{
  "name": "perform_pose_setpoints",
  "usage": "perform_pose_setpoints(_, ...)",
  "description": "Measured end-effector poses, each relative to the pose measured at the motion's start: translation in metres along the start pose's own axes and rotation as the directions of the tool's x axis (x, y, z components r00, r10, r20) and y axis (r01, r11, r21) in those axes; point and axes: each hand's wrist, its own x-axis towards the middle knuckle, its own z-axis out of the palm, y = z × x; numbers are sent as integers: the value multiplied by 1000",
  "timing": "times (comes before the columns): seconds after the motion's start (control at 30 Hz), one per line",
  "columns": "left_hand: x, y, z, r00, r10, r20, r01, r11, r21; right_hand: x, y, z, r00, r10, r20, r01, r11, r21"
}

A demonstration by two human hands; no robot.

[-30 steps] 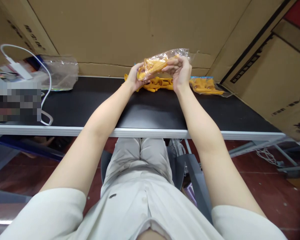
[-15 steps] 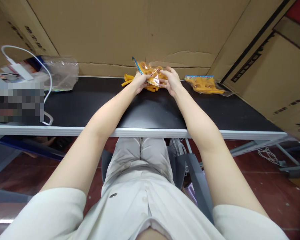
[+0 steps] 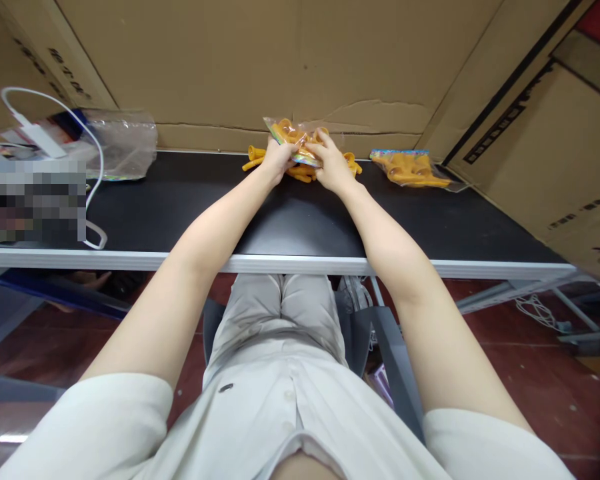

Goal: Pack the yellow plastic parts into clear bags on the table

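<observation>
One bag — between left grip, right grip

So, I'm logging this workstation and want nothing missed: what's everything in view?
Transparent plastic bag of parts: 1, orange contents, in both hands
Loose plastic pieces: several, orange, on table near hands
Second transparent plastic bag: 1, orange contents, right on table
Thin transparent plastic bag: 1, colourless, left
Slim rectangular block: 1, white, far left
Looped cable: 1, white, far left
Long flat table: 1, black, silver edge, in front
Cardboard panels: several, brown, around table
Chair: 1, grey, beneath person
Floor: 1, dark red, below
Pixelated patch, small under-table items: unclear
Shirt, trousers: pale, on person
Left hand, right hand: bare, grip on bag
</observation>
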Motion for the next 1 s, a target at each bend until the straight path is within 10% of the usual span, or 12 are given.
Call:
perform_pose_setpoints(0.17, 7, -15, -15, 964, -263, -39, 244, 933, -264, -8, -4, -15, 992, 41, -118, -34, 998, 58)
perform_pose_setpoints(0.43, 10, -18, -17, 952, -277, -131, 216, 910, -353, -6, -12, -26, 939, 147, -311, -143, 989, 34)
perform_pose_setpoints(0.63, 6, -5, -14, 933, -256, -252, 190, 947, -258, 6, 5, -25, 990, -47, -129, 0, 939, -344)
perform_pose_setpoints(1.0, 17, -8, -17, 936, -117, -331, -1, 943, -334, 1, -8, -20, 978, -175, -113, 113, 900, -420)
